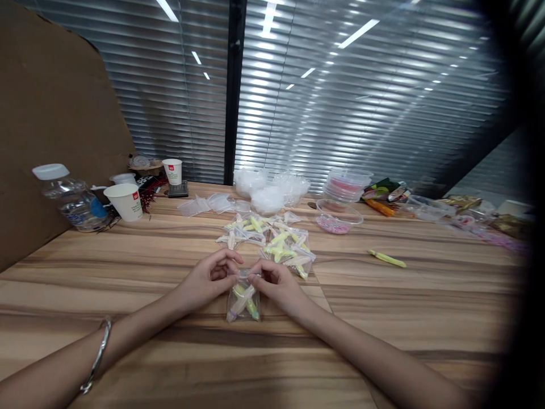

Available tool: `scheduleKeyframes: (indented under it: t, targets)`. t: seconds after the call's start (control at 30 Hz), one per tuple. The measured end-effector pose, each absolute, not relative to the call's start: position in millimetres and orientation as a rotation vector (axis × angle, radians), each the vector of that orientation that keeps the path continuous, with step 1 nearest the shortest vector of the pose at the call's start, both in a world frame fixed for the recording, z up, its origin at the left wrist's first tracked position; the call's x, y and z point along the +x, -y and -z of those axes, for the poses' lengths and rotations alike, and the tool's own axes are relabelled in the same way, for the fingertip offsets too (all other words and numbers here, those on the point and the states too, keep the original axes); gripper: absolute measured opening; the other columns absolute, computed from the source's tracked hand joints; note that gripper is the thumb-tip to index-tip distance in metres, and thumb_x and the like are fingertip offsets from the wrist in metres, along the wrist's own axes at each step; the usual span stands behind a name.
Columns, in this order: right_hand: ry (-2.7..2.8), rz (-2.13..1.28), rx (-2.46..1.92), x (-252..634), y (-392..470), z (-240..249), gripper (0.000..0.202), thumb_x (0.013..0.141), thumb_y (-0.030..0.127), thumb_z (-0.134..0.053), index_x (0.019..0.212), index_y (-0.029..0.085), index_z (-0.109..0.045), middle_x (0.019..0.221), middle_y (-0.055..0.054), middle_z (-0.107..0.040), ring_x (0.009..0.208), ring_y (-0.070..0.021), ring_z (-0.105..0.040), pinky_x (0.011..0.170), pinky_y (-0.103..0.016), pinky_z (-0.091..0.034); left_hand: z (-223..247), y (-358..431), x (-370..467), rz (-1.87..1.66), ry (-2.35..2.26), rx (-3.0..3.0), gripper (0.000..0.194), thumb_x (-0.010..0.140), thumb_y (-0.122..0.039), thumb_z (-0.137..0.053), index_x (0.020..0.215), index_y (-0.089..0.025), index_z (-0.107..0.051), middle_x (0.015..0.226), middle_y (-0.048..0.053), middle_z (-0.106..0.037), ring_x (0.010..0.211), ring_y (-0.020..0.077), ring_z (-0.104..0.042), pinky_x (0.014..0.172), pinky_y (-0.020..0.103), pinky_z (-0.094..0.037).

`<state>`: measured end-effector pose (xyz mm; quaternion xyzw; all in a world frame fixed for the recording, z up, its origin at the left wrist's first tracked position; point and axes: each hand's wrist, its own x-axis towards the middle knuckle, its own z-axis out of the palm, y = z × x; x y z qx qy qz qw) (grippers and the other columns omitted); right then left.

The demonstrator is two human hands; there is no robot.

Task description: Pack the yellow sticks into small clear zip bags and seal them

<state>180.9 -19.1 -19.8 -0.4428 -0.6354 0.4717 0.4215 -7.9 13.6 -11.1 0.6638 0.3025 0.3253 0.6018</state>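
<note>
A small clear zip bag (242, 300) is pinched at its top edge by the left hand (209, 278) and right hand (276, 282); light, limp and slippery, it is best gripped along that seal.

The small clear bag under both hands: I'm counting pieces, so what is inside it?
Inside the small clear bag lie pale yellow and green stick-like pieces. The left hand and right hand cover its top edge, so the count stays unclear.

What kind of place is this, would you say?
Probably an office room used for hand packing: closed window blinds, a long wooden table, and small filled plastic bags piled beyond both hands.
</note>
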Motion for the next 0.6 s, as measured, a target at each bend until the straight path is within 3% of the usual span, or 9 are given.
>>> scheduleKeyframes:
  t: [0.6]
  targets:
    - [1.705,-1.083,-1.147,180.9,20.1,25.7,0.020,0.081,0.036,-0.058,0.081,0.016,-0.063,0.073,-0.001,-0.057,0.066,-0.0128,-0.050,0.061,-0.025,-0.036,10.4,-10.3,-4.4,-0.859,-0.740,1.706,0.021,0.078,-0.028,-0.062,0.092,-0.016,-0.051,0.082,0.001,-0.054,0.078,0.0129,-0.054,0.072,0.024,-0.044]
